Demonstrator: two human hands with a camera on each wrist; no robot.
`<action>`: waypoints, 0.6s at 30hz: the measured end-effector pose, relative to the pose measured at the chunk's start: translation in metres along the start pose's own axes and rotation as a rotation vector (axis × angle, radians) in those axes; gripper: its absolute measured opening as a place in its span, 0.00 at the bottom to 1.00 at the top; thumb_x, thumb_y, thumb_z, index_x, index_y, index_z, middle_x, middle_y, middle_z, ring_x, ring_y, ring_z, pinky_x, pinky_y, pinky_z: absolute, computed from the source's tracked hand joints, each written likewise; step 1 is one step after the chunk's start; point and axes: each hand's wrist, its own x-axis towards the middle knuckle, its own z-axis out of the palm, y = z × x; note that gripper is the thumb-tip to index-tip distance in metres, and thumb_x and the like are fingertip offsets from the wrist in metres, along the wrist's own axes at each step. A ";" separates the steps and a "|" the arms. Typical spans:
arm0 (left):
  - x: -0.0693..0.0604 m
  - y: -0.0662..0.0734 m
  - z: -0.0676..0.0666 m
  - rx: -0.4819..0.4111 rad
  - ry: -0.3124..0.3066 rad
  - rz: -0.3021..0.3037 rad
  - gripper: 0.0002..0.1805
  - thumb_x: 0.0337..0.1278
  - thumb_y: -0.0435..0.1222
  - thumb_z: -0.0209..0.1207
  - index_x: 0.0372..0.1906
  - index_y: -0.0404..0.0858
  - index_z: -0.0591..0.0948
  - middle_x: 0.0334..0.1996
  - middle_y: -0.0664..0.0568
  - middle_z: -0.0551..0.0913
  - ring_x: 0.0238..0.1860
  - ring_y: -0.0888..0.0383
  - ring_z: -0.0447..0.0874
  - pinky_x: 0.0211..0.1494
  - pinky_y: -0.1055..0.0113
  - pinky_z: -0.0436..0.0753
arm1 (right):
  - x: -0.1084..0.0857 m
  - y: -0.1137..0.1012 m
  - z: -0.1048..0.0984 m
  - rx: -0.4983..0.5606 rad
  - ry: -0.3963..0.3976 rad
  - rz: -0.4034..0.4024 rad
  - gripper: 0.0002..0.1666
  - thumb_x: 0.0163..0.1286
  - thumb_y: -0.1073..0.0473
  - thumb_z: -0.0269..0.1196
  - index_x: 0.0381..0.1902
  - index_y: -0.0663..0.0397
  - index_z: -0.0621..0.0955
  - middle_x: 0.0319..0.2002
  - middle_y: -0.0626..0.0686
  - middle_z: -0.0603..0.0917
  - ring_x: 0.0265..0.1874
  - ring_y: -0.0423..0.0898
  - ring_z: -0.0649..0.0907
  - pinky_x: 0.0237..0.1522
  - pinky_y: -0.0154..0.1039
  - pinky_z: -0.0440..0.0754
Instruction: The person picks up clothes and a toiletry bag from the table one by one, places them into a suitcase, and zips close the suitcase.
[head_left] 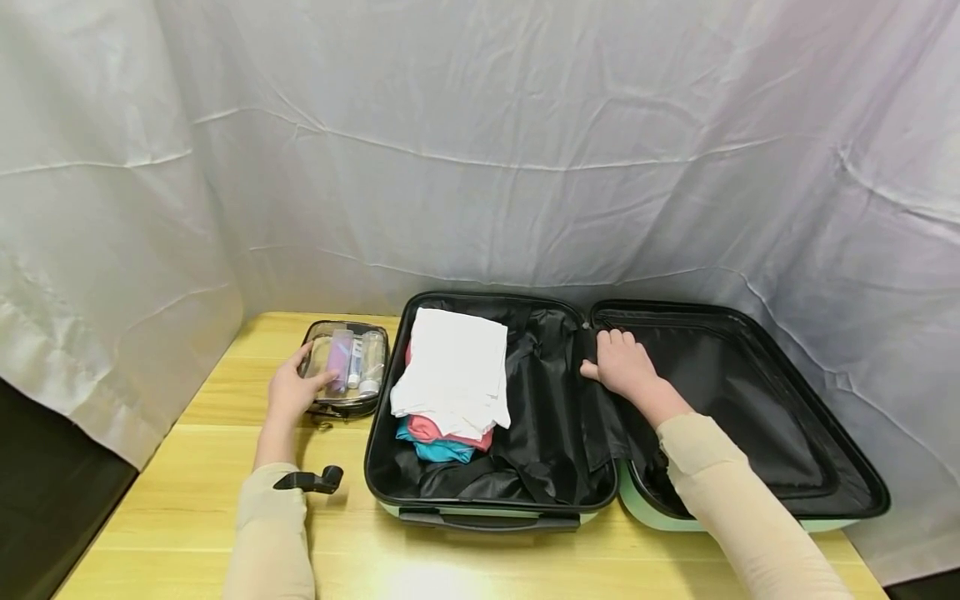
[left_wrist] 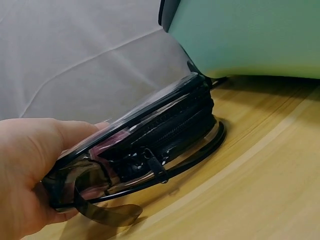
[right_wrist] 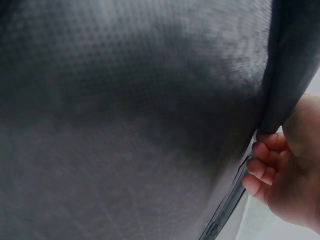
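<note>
At the left of the head view, my left hand [head_left: 294, 387] grips the near left end of a clear toiletry pouch [left_wrist: 150, 137] with black trim. Its thumb lies on top and fingers go underneath; in the left wrist view that end is tilted up off the table. Through the clear top show a purple item [head_left: 340, 358], a tube and a bottle. Over the middle of the open suitcase [head_left: 491, 503], my right hand [head_left: 624, 363] pinches the edge of a black fabric divider [right_wrist: 150, 100]. A folded white garment [head_left: 453, 367] tops a clothes stack in the left half.
Pink and blue clothes [head_left: 442, 450] lie under the white garment. The suitcase's right shell [head_left: 750, 417] lies open, black inside. All of it is on a wooden table [head_left: 187, 500], with a grey curtain [head_left: 480, 167] behind.
</note>
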 end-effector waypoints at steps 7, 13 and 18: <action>-0.002 0.006 0.004 -0.002 0.084 0.046 0.42 0.53 0.39 0.69 0.73 0.42 0.64 0.71 0.33 0.64 0.71 0.33 0.61 0.73 0.41 0.60 | 0.000 0.000 0.001 0.004 0.007 -0.005 0.29 0.68 0.46 0.60 0.44 0.72 0.72 0.39 0.68 0.74 0.41 0.65 0.74 0.41 0.59 0.75; -0.006 0.010 0.008 0.005 0.137 0.054 0.40 0.53 0.38 0.69 0.72 0.43 0.66 0.69 0.34 0.67 0.58 0.37 0.73 0.68 0.43 0.67 | -0.001 0.001 0.002 0.006 0.003 -0.010 0.30 0.68 0.46 0.60 0.46 0.73 0.71 0.39 0.69 0.74 0.40 0.65 0.74 0.41 0.60 0.75; -0.011 0.016 0.009 -0.019 0.170 0.066 0.42 0.52 0.38 0.69 0.73 0.46 0.65 0.72 0.38 0.64 0.52 0.39 0.80 0.68 0.45 0.70 | -0.001 0.001 0.001 0.010 0.009 -0.012 0.30 0.68 0.47 0.60 0.46 0.73 0.71 0.39 0.69 0.74 0.41 0.66 0.75 0.41 0.60 0.75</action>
